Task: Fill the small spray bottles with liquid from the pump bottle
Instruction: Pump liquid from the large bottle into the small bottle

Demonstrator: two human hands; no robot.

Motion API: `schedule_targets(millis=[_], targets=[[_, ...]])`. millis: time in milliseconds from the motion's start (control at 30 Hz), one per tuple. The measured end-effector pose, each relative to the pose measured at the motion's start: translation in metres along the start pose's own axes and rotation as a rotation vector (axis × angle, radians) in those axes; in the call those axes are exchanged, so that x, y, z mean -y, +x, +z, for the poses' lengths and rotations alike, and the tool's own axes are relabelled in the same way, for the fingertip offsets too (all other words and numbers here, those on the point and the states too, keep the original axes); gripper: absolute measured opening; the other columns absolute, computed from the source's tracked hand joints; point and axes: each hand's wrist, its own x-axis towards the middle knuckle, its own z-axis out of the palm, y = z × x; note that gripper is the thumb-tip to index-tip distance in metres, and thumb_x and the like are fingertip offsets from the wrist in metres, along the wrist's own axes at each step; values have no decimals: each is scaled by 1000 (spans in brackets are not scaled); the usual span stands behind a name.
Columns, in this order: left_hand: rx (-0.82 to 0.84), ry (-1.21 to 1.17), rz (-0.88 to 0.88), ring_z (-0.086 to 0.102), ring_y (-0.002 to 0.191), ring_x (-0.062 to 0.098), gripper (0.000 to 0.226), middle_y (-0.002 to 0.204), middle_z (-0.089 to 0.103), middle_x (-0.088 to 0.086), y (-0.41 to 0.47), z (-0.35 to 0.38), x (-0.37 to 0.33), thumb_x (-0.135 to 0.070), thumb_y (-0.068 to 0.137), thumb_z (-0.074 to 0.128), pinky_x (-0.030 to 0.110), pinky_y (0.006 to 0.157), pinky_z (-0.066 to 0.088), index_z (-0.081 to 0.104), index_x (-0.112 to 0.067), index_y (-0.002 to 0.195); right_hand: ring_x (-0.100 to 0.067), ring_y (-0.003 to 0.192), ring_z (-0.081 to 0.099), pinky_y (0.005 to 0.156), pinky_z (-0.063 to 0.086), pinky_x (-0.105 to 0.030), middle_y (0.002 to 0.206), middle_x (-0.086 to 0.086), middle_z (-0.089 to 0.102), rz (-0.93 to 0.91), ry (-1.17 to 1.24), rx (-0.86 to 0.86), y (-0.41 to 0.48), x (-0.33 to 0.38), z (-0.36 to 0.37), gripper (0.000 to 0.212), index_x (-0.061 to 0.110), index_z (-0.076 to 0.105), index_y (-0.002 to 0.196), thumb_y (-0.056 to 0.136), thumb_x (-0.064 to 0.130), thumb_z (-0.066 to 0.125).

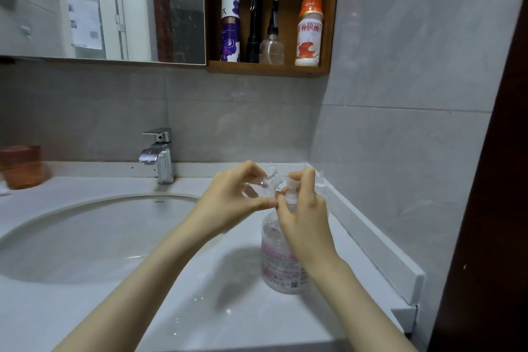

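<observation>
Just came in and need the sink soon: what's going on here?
A person is filling a small clear bottle at the counter. The left hand holds it tilted, mouth toward the spout of the pump bottle, which stands right of the basin. The right hand grips the pump head. How full the small clear bottle is cannot be told.

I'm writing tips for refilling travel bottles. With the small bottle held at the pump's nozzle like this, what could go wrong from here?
1. The left hand holds the small spray bottle tilted, its narrow mouth near the pump head; a pump stroke could miss and spill. Droplets lie on the counter.
2. Only the right hand, gripping the pump head, steadies the pump bottle; on the wet counter it might slide or tip.
</observation>
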Motion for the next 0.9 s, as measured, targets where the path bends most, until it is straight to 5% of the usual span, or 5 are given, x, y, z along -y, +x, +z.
schedule_targets(millis=[267,533,633,800,900], targets=[[29,-59,-69,68,78,17,36,90,70,-4,1,1,-6,-25,66,85,16,64,47,54,-26,84,-28,85,60,71,45,-36,94,-9,64,78,23,61,-1,3,-7,37,17,37,118,88,8,55],[20,-174,-132,68,87,24,33,95,71,2,-4,2,-5,-18,70,82,35,80,54,55,-27,86,-23,85,63,77,50,-40,86,-3,66,226,317,49,17,9,-24,12,26,52,84,79,31,43],[10,-212,-157,68,87,19,32,97,71,2,-8,3,-3,-20,71,82,31,80,54,56,-26,89,-33,86,64,78,50,-45,74,-3,62,303,339,48,41,13,-27,25,18,55,66,88,18,43],[10,-364,-221,68,87,12,30,99,72,0,-17,5,1,-16,76,77,24,78,54,59,-16,99,-17,65,64,55,45,-16,70,-8,65,290,300,127,66,19,-27,28,12,53,66,91,6,41],[13,-436,-236,69,86,6,25,98,72,-4,-21,7,0,-13,79,73,17,75,52,59,-15,100,-23,64,64,67,52,-27,67,-7,64,292,306,165,76,19,-23,28,11,53,66,90,5,41]])
